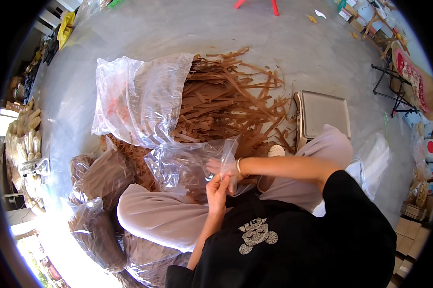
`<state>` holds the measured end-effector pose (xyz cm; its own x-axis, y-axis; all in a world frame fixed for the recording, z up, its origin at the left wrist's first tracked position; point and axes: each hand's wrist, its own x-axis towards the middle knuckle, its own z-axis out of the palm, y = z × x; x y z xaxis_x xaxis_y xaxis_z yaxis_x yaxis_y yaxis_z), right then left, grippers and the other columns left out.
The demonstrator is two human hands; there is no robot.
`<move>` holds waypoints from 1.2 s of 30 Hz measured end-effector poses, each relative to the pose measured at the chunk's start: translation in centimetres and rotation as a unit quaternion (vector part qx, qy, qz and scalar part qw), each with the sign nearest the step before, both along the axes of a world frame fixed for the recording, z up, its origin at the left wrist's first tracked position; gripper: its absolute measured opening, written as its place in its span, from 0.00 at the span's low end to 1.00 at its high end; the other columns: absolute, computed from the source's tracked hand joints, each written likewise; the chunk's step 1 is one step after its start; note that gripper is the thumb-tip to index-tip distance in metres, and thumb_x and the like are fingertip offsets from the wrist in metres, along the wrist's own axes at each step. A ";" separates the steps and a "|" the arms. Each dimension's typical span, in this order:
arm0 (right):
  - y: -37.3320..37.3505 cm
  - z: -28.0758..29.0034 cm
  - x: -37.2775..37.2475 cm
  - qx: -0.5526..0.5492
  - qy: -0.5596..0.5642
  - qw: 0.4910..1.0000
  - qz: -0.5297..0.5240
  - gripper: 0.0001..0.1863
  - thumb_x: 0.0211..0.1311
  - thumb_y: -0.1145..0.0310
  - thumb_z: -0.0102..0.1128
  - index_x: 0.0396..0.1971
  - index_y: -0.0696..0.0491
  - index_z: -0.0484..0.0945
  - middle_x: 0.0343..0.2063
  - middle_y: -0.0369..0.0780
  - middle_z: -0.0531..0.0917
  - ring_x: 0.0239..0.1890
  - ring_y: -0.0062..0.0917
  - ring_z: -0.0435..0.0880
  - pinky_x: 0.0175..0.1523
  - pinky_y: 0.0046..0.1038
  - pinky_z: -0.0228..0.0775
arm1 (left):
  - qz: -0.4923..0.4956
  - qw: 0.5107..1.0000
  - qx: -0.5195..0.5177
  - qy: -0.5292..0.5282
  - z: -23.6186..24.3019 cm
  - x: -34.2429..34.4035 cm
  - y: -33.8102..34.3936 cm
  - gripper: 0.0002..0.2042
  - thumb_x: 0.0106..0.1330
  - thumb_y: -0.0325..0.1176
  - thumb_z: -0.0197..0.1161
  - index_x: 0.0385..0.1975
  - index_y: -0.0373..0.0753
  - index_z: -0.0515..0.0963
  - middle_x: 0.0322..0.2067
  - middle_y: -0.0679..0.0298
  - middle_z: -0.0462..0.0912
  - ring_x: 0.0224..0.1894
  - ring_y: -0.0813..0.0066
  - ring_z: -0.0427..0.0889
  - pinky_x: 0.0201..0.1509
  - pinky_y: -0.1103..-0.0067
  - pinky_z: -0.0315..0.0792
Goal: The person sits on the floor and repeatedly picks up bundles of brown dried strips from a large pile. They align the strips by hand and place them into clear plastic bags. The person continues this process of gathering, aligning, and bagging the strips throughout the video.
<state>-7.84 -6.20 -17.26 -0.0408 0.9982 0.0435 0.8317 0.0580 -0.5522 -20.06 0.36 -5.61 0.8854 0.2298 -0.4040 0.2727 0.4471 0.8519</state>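
Note:
A clear plastic bag lies across my lap, its mouth toward my body. My left hand pinches the edge of the bag's opening between thumb and fingers. My right hand is inside the bag and shows through the film, its fingers stretched out and holding nothing that I can see. Just beyond lies a heap of long brown strips, flat and dry-looking. A large translucent sack covers the heap's left part, and the strips spill out of its open end to the right.
Filled clear bags of brown material are piled left of my leg. A flat metal tray stands beyond my right knee. Crumpled clear plastic lies at my right. A folding chair and stacked boxes line the right side.

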 end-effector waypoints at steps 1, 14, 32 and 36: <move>-0.2 1.5 1.8 -0.002 0.045 0.999 0.030 0.22 0.44 0.66 0.62 0.44 0.53 0.76 0.43 0.43 0.80 0.37 0.30 0.80 0.46 0.30 0.69 | 0.026 1.000 -0.004 0.008 0.3 -0.1 0.3 0.07 0.65 0.31 0.54 0.32 0.35 0.77 0.13 0.71 0.71 0.13 0.87 0.66 0.18 0.89 0.59; -7.9 -1.5 16.0 -0.359 -0.052 0.886 -0.289 0.26 0.47 0.84 0.54 0.47 0.45 0.77 0.41 0.44 0.80 0.48 0.35 0.74 0.50 0.32 0.72 | 0.028 0.998 0.013 0.048 0.7 -0.2 1.3 0.07 0.65 0.30 0.55 0.27 0.33 0.75 0.11 0.68 0.72 0.12 0.84 0.69 0.17 0.87 0.61; -9.5 18.8 18.2 -0.084 0.420 0.770 -0.473 0.09 0.55 0.71 0.61 0.34 0.59 0.79 0.30 0.41 0.83 0.27 0.21 0.83 0.26 0.19 0.76 | 0.107 0.993 -0.046 -0.001 0.6 5.4 3.3 0.11 0.62 0.27 0.56 0.44 0.34 0.76 0.22 0.69 0.75 0.21 0.84 0.71 0.26 0.88 0.64; -7.7 15.0 13.1 -0.081 0.515 0.722 -0.455 0.12 0.59 0.69 0.57 0.38 0.62 0.77 0.35 0.44 0.81 0.31 0.26 0.84 0.29 0.21 0.78 | 0.101 0.995 -0.022 -0.009 1.6 5.4 3.4 0.12 0.62 0.27 0.56 0.44 0.33 0.77 0.22 0.69 0.76 0.22 0.84 0.73 0.27 0.89 0.65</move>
